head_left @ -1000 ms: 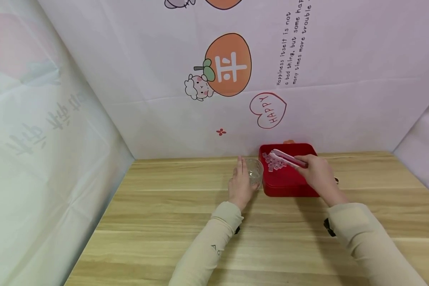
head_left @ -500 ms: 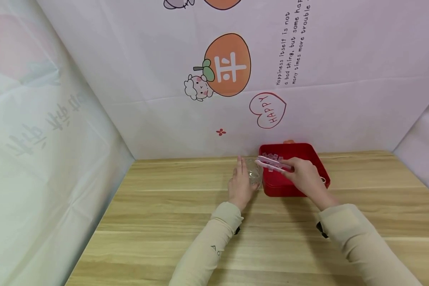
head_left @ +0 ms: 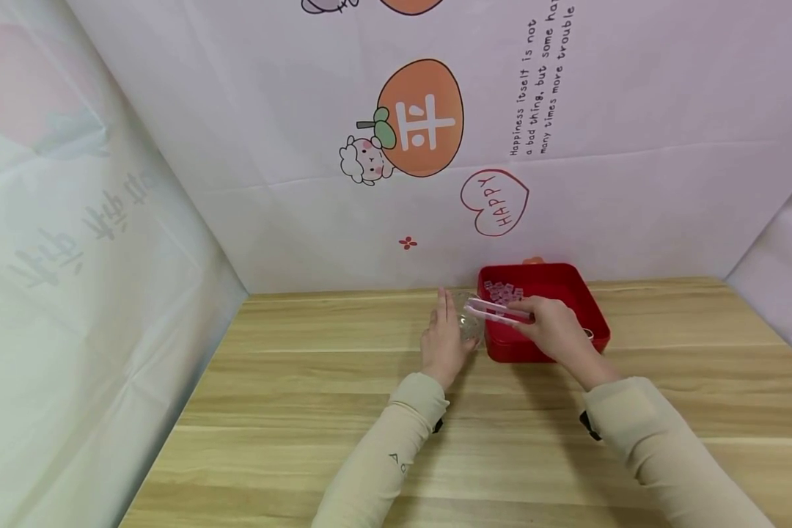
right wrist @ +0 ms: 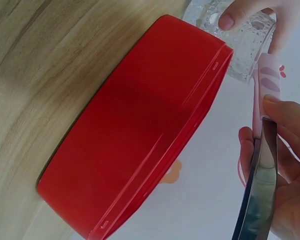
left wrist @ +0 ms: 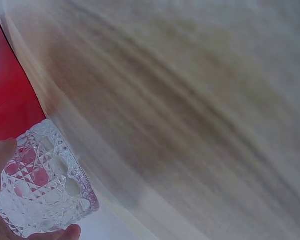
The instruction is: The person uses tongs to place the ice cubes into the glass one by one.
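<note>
My left hand (head_left: 444, 339) grips a clear cut-glass cup (left wrist: 45, 180) with a diamond pattern, thumb on one side and fingers on the other in the left wrist view. Between finger and thumb, my right hand (head_left: 557, 330) holds tongs (right wrist: 267, 95) with pale pink tips and metal arms. Their tips reach over the cup's mouth; what lies between them is too small to make out. Beside the cup is a red box (right wrist: 125, 120), its near wall filling much of the right wrist view. Small translucent pinkish cubes (head_left: 501, 292) lie heaped in its left part.
A small white ring (head_left: 588, 334) shows at the box's right side, partly behind my right hand. Wood-grain tabletop (head_left: 290, 411) stretches to the left and front. Just behind the box and cup stands a white printed backdrop (head_left: 303, 220).
My right hand has moved left with the tongs, from over the cubes in the box to over the cup. The left hand and cup have stayed in place.
</note>
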`<state>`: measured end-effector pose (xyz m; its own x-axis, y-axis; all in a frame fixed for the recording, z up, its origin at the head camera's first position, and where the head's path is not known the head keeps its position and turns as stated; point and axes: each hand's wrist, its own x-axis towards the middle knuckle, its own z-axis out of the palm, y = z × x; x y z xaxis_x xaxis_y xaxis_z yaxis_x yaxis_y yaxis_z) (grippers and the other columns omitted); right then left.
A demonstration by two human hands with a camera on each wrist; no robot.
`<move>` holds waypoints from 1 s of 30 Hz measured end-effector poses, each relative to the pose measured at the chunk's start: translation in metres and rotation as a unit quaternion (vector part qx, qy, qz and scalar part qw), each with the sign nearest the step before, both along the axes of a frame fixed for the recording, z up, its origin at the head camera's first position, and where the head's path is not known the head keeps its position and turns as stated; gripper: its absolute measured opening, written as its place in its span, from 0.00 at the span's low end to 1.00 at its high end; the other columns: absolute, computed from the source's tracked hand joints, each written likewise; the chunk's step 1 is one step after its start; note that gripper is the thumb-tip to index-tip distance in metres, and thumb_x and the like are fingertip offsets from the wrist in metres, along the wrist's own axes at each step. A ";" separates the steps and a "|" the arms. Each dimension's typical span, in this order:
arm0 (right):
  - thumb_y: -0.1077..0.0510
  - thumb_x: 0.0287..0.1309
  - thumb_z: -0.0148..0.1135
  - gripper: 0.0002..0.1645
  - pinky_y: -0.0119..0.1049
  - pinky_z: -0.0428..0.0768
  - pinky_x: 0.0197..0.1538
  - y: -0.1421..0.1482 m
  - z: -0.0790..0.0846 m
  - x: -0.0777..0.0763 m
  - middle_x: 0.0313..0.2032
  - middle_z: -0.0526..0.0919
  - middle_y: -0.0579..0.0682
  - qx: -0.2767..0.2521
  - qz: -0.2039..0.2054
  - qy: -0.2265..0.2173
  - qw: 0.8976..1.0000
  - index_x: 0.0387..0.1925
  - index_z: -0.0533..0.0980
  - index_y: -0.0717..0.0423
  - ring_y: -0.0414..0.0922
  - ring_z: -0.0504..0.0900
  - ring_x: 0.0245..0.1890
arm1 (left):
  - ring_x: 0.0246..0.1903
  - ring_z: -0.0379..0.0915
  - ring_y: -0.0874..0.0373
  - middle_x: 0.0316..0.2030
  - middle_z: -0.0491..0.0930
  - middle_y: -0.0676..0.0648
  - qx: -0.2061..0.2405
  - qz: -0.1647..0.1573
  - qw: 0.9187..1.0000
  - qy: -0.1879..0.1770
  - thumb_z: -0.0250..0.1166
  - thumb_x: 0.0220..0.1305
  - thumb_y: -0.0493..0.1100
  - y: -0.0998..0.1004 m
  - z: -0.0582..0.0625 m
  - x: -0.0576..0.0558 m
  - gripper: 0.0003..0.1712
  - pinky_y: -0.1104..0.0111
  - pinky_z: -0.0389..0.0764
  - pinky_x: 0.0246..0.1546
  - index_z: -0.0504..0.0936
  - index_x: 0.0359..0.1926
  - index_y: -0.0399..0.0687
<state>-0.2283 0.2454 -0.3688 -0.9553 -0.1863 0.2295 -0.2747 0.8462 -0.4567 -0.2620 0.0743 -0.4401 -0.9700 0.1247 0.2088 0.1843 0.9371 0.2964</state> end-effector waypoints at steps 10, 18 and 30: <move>0.65 0.49 0.69 0.22 0.31 0.70 0.25 0.000 0.000 -0.001 0.35 0.84 0.63 0.006 0.000 -0.002 1.000 0.49 0.80 0.64 0.45 0.71 0.24 | 0.65 0.66 0.53 0.76 0.48 0.49 0.006 0.000 1.000 0.004 0.70 0.53 0.59 0.000 0.001 0.000 0.57 0.64 0.82 0.45 0.49 0.75 0.44; 0.65 0.49 0.69 0.23 0.31 0.72 0.26 0.000 0.001 -0.001 0.35 0.84 0.63 0.006 -0.002 -0.016 1.000 0.50 0.80 0.64 0.45 0.71 0.25 | 0.65 0.66 0.52 0.76 0.47 0.48 0.010 -0.004 1.000 0.004 0.70 0.54 0.58 0.000 0.001 0.000 0.57 0.62 0.82 0.47 0.49 0.75 0.44; 0.64 0.49 0.70 0.24 0.36 0.77 0.29 0.000 0.000 -0.002 0.39 0.84 0.66 0.001 -0.005 -0.018 1.000 0.51 0.79 0.65 0.47 0.73 0.26 | 0.66 0.65 0.51 0.76 0.45 0.49 0.018 -0.002 1.000 0.000 0.70 0.53 0.58 0.000 -0.001 0.000 0.57 0.62 0.82 0.49 0.49 0.75 0.44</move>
